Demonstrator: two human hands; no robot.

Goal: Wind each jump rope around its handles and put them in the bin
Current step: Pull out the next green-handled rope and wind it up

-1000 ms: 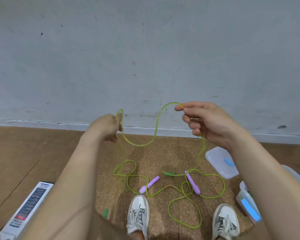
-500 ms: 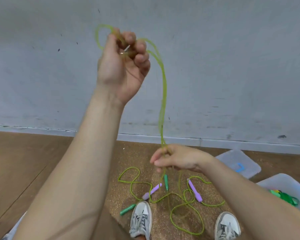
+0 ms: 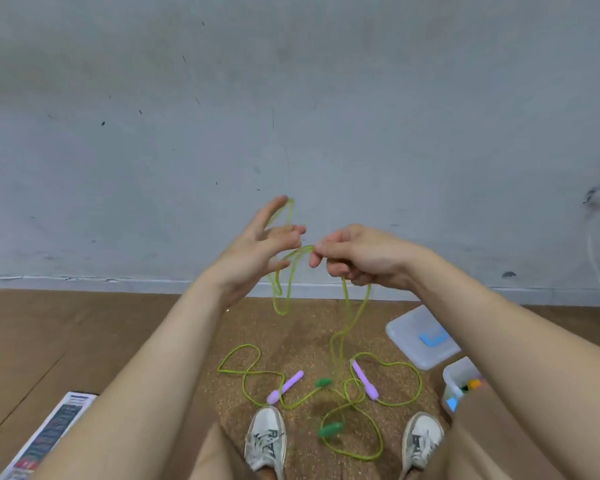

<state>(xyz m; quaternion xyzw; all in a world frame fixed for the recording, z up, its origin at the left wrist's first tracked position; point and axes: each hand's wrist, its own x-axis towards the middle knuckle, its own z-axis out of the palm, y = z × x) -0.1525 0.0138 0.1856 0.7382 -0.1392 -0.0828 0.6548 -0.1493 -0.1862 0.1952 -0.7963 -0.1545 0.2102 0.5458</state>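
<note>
Now, left hand (image 3: 257, 252): fingers standing spread open, green rope (image 3: 346, 306) hanging across them
right hand (image 3: 361, 259): fingers pinching green rope, frame centre

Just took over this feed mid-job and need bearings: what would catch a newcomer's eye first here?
Mid-frame, before the grey wall, the left hand spreads its fingers with a loop of green rope draped over them, while the right hand pinches the same rope. It trails down to a tangle on the floor by two white shoes, among purple handles and green handles. A clear bin and its lid sit at right.
</note>
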